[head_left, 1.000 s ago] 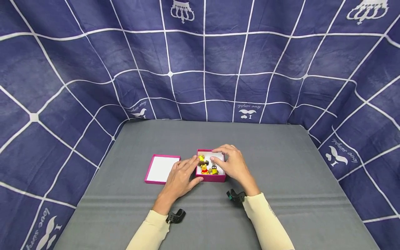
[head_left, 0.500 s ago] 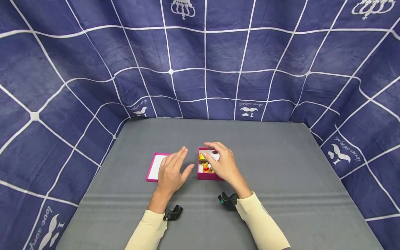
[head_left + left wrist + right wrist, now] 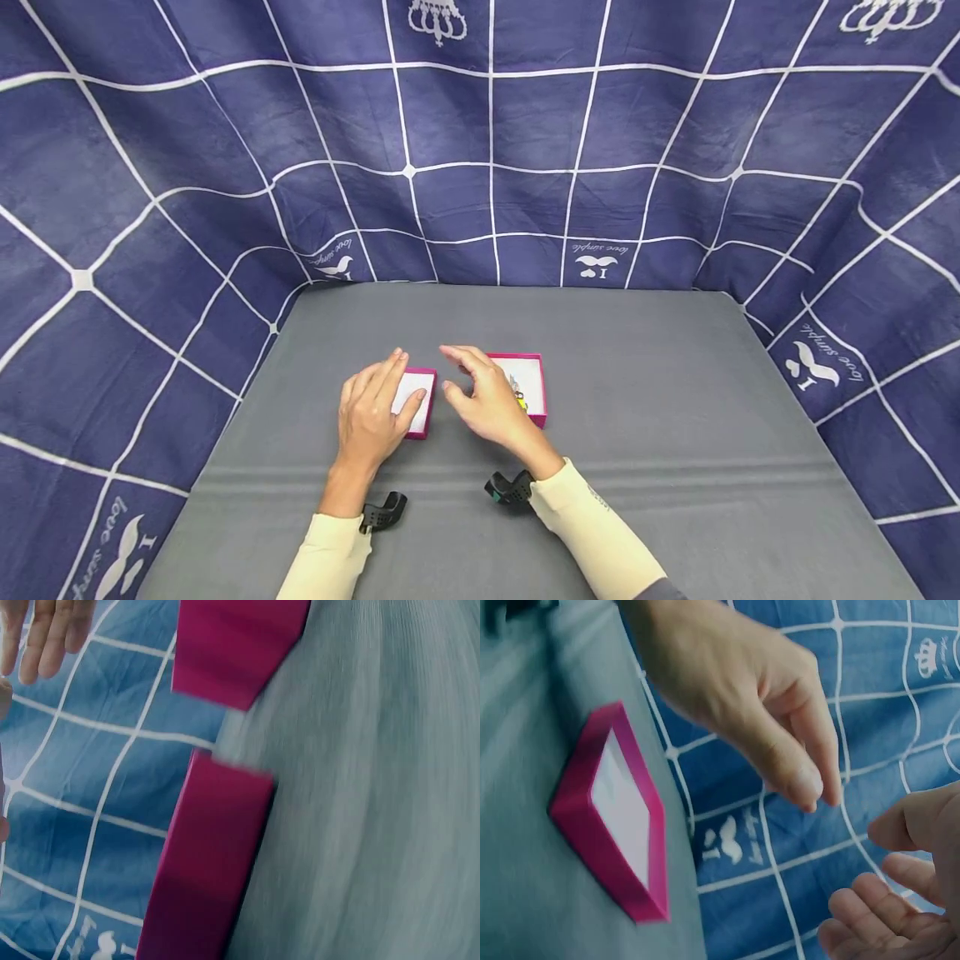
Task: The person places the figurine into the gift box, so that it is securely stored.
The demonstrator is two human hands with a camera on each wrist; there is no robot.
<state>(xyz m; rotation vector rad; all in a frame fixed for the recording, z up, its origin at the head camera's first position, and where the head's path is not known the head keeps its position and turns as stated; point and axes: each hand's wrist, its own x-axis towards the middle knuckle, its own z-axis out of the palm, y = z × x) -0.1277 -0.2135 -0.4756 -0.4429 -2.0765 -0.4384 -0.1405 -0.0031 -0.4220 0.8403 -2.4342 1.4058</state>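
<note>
A pink-walled, white-lined shallow box lid (image 3: 422, 404) lies on the grey table, with my left hand (image 3: 371, 417) over its left part, fingers straight. To its right stands a pink box (image 3: 536, 387); a small yellow figurine (image 3: 521, 401) shows inside. My right hand (image 3: 483, 400) is above the box's left part, hiding it, fingers spread in a loose curve and holding nothing. In the right wrist view the lid (image 3: 626, 810) sits below the left hand (image 3: 735, 697), and the right hand (image 3: 900, 907) shows palm and fingers. The left wrist view catches the outer walls of the box (image 3: 232, 649) and lid (image 3: 210, 862).
A grey cloth-covered table (image 3: 645, 400) surrounds the box and lid. Behind and beside it hangs a blue curtain (image 3: 532, 200) with white grid lines. Black wrist cameras (image 3: 385, 512) sit on both wrists.
My left hand has left the box's left edge and moved left over the lid. My right hand has moved left from above the box's right side toward the gap between box and lid.
</note>
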